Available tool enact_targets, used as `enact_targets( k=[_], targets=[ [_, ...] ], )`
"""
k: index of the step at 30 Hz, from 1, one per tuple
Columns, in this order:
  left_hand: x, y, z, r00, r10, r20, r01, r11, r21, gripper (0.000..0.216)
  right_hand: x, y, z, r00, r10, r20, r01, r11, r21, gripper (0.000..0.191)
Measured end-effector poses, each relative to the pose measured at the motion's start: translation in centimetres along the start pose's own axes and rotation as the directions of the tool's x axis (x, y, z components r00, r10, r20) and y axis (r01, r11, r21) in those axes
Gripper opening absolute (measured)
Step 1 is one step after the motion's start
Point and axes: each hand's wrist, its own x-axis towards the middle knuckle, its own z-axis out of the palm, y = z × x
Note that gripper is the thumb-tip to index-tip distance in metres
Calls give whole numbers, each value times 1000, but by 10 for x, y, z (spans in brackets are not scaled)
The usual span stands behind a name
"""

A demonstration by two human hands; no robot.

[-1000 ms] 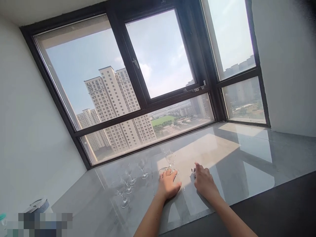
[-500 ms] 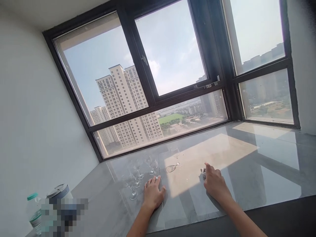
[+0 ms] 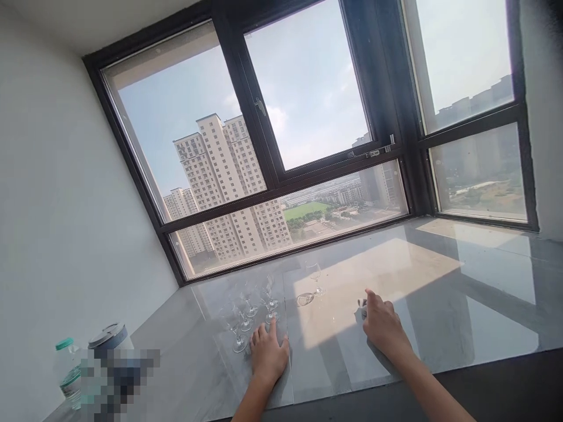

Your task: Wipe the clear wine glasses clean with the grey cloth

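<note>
The left hand [image 3: 269, 353] is resting at the sill [image 3: 440, 328], fingers loosely spread and holding nothing; the stemmed glasses [image 3: 240, 343] are standing upright just ahead and leftward — I cannot tell whether a fingertip is touching one. The right hand [image 3: 383, 321], well apart, is curling around a mostly hidden pale wad [image 3: 362, 304] — a lone glass [image 3: 315, 278] is standing between and beyond both.

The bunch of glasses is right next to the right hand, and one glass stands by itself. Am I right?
Almost! The bunch of glasses is next to the left hand, not the right hand, as the head view shows. One glass does stand by itself.
</note>
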Motion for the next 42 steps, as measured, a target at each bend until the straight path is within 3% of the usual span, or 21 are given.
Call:
enact_targets(
  k=[5, 10, 16, 21, 25, 29, 33, 37, 42],
  targets=[
    [2, 25, 8, 949, 316, -21, -316, 941, -120, 52, 2, 3, 6, 999, -11, -32, 12, 1000, 22, 56],
    [35, 77, 23, 863, 500, 65, -485, 858, -167, 62, 4, 3, 11, 997, -13, -81, 12, 1000, -8, 52],
    [75, 127, 37, 863, 492, 110, -488, 870, -64, 72, 1, -2, 5, 995, -20, -97, 14, 998, -61, 51],
    [80, 133, 36, 855, 502, 130, -500, 864, -51, 66, 0, -3, 2, 996, -20, -85, 13, 997, -74, 53],
    [52, 115, 23, 843, 520, 140, -510, 854, -101, 69, 1, -4, 0, 998, -3, -70, -3, 996, -88, 53],
    [4, 68, 7, 810, 556, 186, -527, 830, -182, 78, 0, -3, -1, 999, -5, -43, 2, 998, -66, 54],
    [-29, 4, -10, 867, 436, 241, -407, 899, -163, 74, 0, -3, -3, 1000, -8, -25, 7, 999, -47, 54],
    [-30, -45, -23, 925, 303, 230, -290, 953, -89, 73, 0, -4, -4, 1000, 1, -19, -2, 998, -61, 55],
    [-21, -61, -24, 926, 282, 252, -268, 959, -87, 65, 2, -3, -1, 999, 4, -32, -6, 997, -78, 55]
  ],
)
